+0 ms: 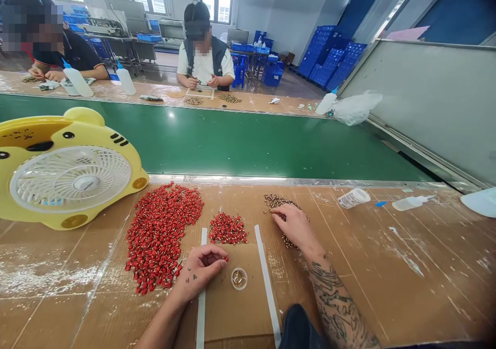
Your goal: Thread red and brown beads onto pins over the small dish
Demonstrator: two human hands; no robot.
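My left hand (207, 266) is closed in a pinch over the cardboard sheet, with one small red piece (227, 259) between thumb and fingertips. Just right of it sits a small round clear dish (239, 279) holding amber-tinted liquid. My right hand (293, 225) reaches into a pile of small bronze-coloured beads (276, 200). Its thumb and index finger come together at the pile's left side, and whether a bead is between them is too small to tell. Beyond the left hand lie a small heap of red pieces (228, 228) and a much larger red heap (163, 235).
Two white strips (268, 287) border the cardboard sheet (236, 318). A yellow animal-shaped fan (127, 168) stands at left. A white tub (354, 198) and a squeeze bottle (411, 203) lie at right. Across the green belt (248, 145), two people sit at work.
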